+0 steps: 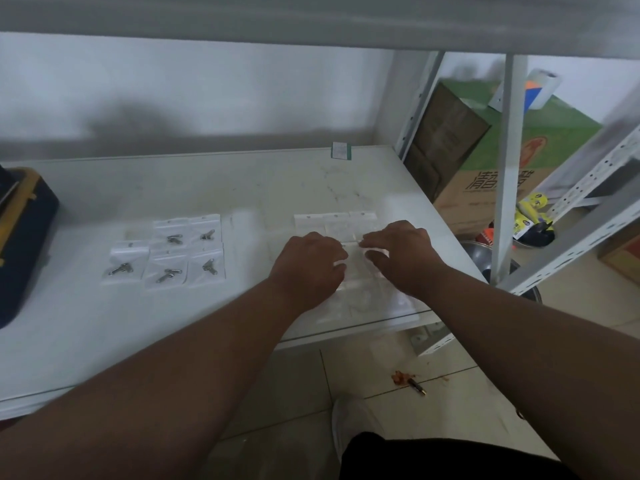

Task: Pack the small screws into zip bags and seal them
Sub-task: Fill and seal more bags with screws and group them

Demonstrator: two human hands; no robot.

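An empty zip bag (355, 252) is being picked from the spread of empty bags (360, 292), pinched at its top edge between left hand (310, 263) and right hand (401, 256). Left of that spread, five filled bags (166, 251) lie with screws inside. Opening the mouth comes next, it seems. Loose screws cannot be made out; the bag's outline is blurred.

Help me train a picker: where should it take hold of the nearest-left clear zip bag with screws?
Probably by the flat white header strip at the far edge of the clear zip bag, coming from above: it lies flat, its screws bunch mid-bag, and another bag crowds its right side.
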